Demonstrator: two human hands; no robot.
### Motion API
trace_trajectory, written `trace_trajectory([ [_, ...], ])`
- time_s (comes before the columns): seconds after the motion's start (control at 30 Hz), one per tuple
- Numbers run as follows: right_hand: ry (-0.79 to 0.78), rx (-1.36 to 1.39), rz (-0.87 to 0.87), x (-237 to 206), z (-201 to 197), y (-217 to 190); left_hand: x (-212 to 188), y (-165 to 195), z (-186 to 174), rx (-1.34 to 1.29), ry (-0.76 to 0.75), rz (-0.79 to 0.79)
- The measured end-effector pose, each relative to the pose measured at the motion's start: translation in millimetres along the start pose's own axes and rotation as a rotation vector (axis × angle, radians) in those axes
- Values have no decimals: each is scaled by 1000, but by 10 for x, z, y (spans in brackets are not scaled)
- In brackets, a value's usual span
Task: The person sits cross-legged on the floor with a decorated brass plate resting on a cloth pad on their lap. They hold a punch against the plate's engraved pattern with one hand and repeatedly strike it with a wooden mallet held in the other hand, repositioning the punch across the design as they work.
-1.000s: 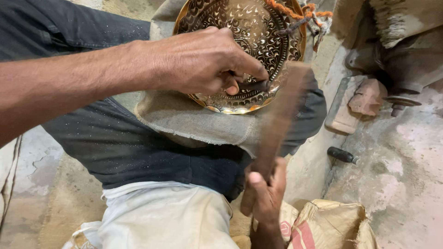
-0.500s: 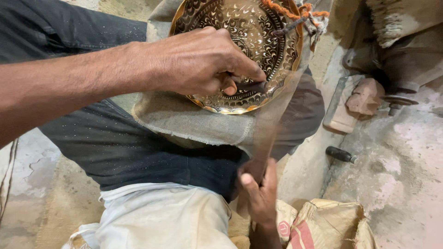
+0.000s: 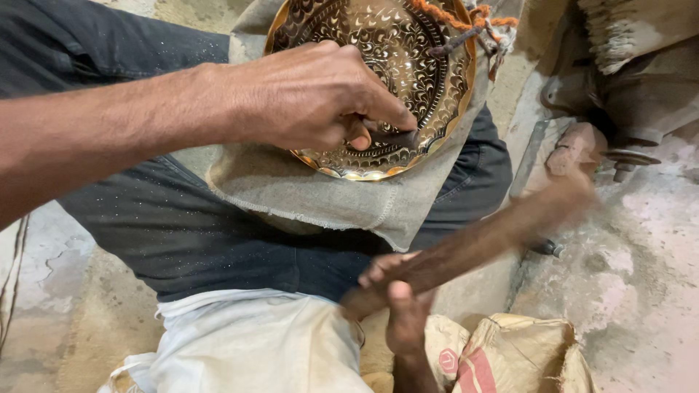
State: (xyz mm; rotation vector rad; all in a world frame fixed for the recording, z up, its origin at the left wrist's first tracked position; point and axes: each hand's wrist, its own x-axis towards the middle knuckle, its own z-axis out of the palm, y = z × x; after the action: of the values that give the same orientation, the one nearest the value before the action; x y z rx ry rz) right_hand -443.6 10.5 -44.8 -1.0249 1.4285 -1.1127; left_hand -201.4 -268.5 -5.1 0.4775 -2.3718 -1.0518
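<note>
I see my left hand (image 3: 313,98) in the upper middle of the frame, fingers pinched shut on a small dark tool (image 3: 393,136). The tool's tip sticks out to the right of the fingers and touches the shiny brass plate (image 3: 408,44), near its lower rim. The plate lies on a grey cloth (image 3: 320,193) over my lap. Lower down, my right hand (image 3: 400,291) grips a wooden stick (image 3: 495,233), blurred, slanting up to the right, apart from the plate.

Soft daylight, motion-blurred wooden stick (image 3: 480,244)
</note>
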Motion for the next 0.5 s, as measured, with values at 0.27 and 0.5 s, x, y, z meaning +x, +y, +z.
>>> trace_trajectory([
  [0.27, -58, -238, 133, 15, 60, -49, -3, -18, -2, -4, -14, 7],
  [0.5, -7, -42, 46, -15, 36, 143, -2, -23, 2, 7, -63, -36],
])
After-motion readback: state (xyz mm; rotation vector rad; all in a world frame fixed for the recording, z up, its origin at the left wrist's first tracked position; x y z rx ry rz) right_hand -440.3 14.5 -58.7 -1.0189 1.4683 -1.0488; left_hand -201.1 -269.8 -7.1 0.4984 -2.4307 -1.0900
